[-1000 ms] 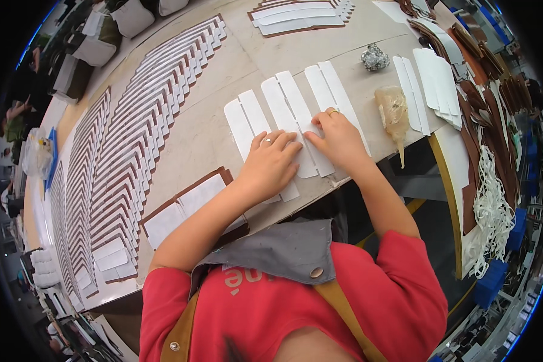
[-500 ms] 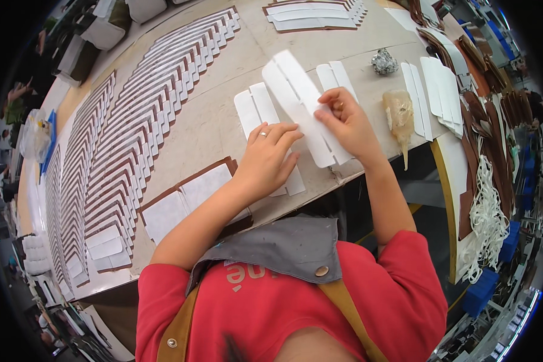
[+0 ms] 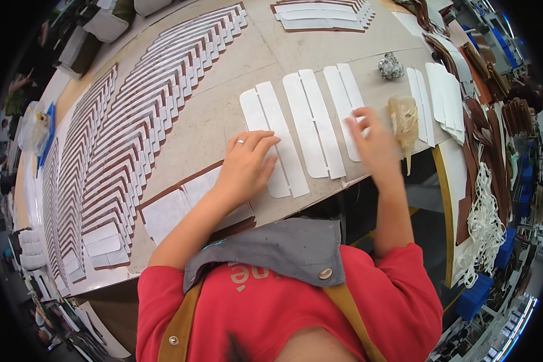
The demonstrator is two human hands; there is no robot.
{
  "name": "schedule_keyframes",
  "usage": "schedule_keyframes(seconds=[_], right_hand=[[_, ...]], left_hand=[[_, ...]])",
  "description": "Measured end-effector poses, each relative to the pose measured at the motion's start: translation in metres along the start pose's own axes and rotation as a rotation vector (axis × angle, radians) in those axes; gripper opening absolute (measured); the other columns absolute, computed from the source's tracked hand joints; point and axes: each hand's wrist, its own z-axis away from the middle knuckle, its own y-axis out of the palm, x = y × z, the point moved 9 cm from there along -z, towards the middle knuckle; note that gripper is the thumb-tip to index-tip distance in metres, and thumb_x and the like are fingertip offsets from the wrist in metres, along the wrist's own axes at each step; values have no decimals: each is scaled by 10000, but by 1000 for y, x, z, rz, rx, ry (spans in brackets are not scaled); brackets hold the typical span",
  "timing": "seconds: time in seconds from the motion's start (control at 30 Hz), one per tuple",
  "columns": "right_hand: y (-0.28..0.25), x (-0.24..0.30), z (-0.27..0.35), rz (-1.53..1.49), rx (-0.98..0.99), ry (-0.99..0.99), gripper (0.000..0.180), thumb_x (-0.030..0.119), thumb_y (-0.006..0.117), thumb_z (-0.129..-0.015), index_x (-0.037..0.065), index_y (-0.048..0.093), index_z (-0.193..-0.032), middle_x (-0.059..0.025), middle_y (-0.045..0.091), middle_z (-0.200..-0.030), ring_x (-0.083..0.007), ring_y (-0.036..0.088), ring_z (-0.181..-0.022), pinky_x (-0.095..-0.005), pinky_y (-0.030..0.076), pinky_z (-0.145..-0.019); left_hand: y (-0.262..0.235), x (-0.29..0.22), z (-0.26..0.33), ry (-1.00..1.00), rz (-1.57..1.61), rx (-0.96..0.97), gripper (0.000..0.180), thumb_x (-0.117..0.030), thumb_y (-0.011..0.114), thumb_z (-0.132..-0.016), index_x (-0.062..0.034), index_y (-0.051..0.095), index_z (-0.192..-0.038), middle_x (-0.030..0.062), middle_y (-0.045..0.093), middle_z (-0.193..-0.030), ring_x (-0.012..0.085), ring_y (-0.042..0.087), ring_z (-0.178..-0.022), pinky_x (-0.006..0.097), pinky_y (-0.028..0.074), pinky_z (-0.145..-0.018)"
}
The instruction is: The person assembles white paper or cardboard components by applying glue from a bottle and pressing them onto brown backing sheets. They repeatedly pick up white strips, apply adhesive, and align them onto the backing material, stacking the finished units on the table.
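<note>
Three white slotted panels lie side by side near the table's front edge: a left panel (image 3: 274,136), a middle panel (image 3: 312,120) and a right panel (image 3: 342,90). My left hand (image 3: 245,164) rests over the left panel's left edge, fingers loosely bent, thumb apart, holding nothing. Beside the right panel's near end is my right hand (image 3: 375,145), smeared by motion, with thumb and forefinger apart and nothing seen between them. Whether it touches that panel I cannot tell. Just right of it lies a yellowish, glue-smeared bottle (image 3: 404,117) with a narrow nozzle.
Long overlapping rows of brown-edged white pieces (image 3: 145,114) cover the table's left side. A similar stack (image 3: 320,18) lies at the far edge. A crumpled foil ball (image 3: 391,66), more white panels (image 3: 445,99) and a white cord bundle (image 3: 482,223) are at the right.
The white panel that was in my hands now lies flat between the other two. My right hand has let go and moved right; my left hand has drawn back left.
</note>
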Motion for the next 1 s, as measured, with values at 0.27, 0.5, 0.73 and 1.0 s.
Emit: schedule_keyframes(seconds=[0.27, 0.5, 0.73, 1.0], right_hand=[[-77, -92, -42, 599, -126, 152, 590, 489, 602, -770, -23, 546, -1057, -178, 591, -950, -298, 599, -857, -372, 468, -747], [-52, -166, -54, -187, 302, 432, 670, 514, 634, -757, -21, 512, -1142, -94, 572, -1074, -184, 582, -926, -328, 471, -771], [-6, -57, -71, -1431, 274, -8, 571, 453, 566, -836, 72, 427, -1238, -53, 556, -1125, -163, 555, -984, -292, 475, -699], [49, 23, -113, -1288, 267, -40, 490, 477, 565, -826, 54, 504, -1067, -50, 600, -880, -133, 540, -609, -229, 402, -506]], left_hand=[[-4, 16, 8, -57, -87, -25, 278, -83, 585, -771, -61, 530, -1043, 90, 521, -1142, 270, 484, -1058, 401, 318, -937], [-3, 25, 13, -53, -108, -63, 224, -102, 579, -770, -56, 528, -983, 91, 516, -1143, 273, 471, -1069, 402, 316, -936], [-3, 30, 14, -78, -106, -77, 214, -122, 585, -770, -55, 534, -967, 93, 503, -1148, 276, 459, -1084, 401, 316, -935], [-2, 34, 13, -95, -111, -64, 223, -124, 592, -761, -70, 537, -970, 87, 492, -1148, 269, 456, -1086, 404, 317, -931]])
